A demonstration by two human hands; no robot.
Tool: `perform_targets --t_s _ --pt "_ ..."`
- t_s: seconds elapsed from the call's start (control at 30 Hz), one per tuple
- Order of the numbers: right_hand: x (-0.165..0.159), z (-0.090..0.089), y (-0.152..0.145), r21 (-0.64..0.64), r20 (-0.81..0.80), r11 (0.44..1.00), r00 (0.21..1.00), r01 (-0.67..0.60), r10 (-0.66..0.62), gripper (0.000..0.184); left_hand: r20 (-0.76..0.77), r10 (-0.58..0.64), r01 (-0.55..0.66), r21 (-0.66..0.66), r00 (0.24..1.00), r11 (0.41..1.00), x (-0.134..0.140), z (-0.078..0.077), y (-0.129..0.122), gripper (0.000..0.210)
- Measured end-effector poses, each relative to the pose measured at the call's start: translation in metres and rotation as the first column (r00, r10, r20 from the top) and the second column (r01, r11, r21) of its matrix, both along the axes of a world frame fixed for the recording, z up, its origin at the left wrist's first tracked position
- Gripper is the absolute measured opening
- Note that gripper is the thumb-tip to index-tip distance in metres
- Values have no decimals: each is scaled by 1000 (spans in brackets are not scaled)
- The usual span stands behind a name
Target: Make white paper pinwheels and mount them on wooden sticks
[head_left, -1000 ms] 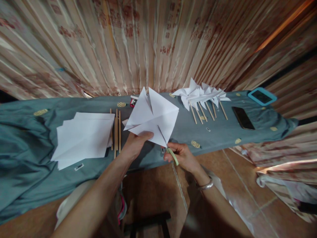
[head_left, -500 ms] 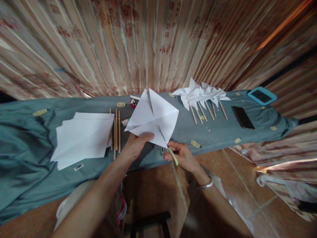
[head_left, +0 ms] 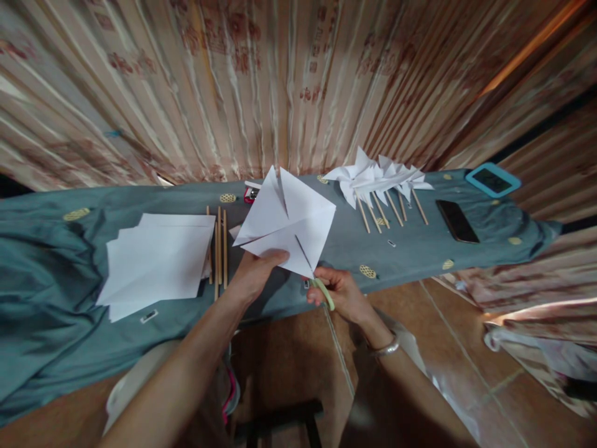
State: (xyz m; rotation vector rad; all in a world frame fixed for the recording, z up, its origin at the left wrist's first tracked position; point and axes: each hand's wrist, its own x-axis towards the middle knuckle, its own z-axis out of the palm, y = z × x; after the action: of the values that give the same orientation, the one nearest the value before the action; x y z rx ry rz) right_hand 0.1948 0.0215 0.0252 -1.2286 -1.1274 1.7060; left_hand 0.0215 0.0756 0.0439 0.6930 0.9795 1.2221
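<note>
A square sheet of white paper (head_left: 305, 208) is held up over the table, turned with a corner toward me. Slits run inward from its corners. My left hand (head_left: 259, 267) pinches its lower left edge, thumb on top and fingers beneath. Wrapped round the pale green handles of a pair of scissors (head_left: 323, 294), my right hand (head_left: 340, 292) is at the near corner. The blades lie along a slit there, partly hidden by the paper. A bracelet circles my right wrist.
A stack of white paper (head_left: 158, 258) lies left, beside several wooden sticks (head_left: 224, 249). Behind the held sheet sits a small red object (head_left: 250, 195). Several paper pinwheels (head_left: 373, 177) on sticks, a black phone (head_left: 457, 221) and a blue-framed tablet (head_left: 493, 180) are at the right. A curtain (head_left: 289, 87) hangs behind.
Almost nothing differs. The sheet and both hands have shifted very slightly left, with the scissors still at the near corner's slit.
</note>
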Motion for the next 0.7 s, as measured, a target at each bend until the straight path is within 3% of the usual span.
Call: perform_targets --t_s 0.43,0.7 --pt "1 4 0 2 -50 999 997 -51 51 44 37 -24 24 3 999 1000 1 7 -1 42" --pt "0 5 2 26 -97 998 993 -57 60 45 -2 -16 16 5 1000 1000 -2 -2 0 37"
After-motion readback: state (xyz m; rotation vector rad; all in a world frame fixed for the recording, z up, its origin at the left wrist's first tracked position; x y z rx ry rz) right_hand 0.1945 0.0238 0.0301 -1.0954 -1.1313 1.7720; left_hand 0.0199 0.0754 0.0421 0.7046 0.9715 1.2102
